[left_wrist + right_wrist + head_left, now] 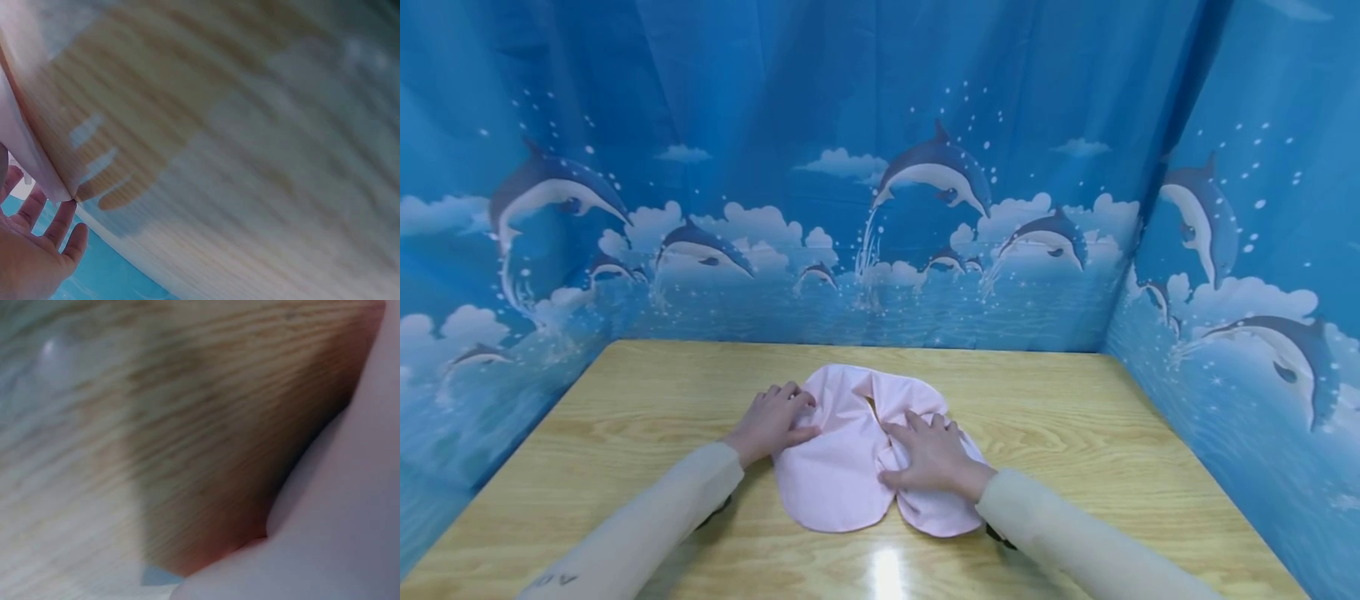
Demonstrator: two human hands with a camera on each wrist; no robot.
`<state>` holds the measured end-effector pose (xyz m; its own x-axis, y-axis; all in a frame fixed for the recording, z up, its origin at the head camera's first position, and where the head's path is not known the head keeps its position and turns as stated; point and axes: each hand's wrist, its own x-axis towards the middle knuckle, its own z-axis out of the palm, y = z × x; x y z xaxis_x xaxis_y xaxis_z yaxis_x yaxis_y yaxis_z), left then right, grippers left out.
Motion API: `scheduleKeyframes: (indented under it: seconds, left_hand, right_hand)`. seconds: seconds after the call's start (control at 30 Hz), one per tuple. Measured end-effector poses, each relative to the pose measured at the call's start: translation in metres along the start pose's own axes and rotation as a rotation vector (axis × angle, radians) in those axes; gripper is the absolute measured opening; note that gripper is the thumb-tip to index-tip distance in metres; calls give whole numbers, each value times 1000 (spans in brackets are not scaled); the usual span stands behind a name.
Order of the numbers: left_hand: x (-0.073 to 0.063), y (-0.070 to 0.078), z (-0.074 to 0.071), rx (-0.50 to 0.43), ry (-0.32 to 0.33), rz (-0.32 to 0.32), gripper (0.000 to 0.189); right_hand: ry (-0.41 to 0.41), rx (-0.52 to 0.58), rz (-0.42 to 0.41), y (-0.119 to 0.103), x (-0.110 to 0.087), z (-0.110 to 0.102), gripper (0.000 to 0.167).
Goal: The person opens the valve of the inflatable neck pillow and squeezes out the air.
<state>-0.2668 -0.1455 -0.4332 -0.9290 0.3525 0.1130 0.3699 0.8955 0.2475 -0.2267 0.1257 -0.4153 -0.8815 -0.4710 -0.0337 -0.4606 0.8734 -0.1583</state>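
A pale pink cloth piece (838, 467) with rounded lobes lies on the wooden table, rumpled, with a gap near its middle where the wood shows through. My left hand (772, 423) touches the cloth's left edge, its fingers relaxed and slightly bent. Seen from the left wrist, the fingers of that hand (37, 250) reach to the cloth's edge (34, 156). Across the right lobe rests my right hand (931, 454), fingers spread over the fabric. In the right wrist view the cloth (337, 531) fills the lower right and the right hand is hidden.
The light wood table (1060, 417) extends around the cloth on all sides. Blue curtains (820, 100) printed with dolphins and clouds hang behind it and along both sides. A bright reflection shows on the wood near the front.
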Motion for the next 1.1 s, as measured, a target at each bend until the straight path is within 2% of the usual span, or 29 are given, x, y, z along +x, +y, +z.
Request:
scheduleKeyframes:
  seconds: [0.37, 0.73, 0.9, 1.1]
  left_hand:
    - [-2, 3, -3, -9, -12, -6, 38]
    - [-3, 2, -2, -27, -28, -6, 37]
    - [-3, 3, -1, -25, -28, -1, 38]
    - [-2, 2, 0, -15, -23, -1, 37]
  right_hand:
    - [16, -1, 4, -6, -1, 2, 66]
    - [68, 9, -6, -11, -5, 3, 59]
    - [75, 30, 18, -12, -7, 3, 62]
    - [85, 85, 39, -9, -7, 0, 76]
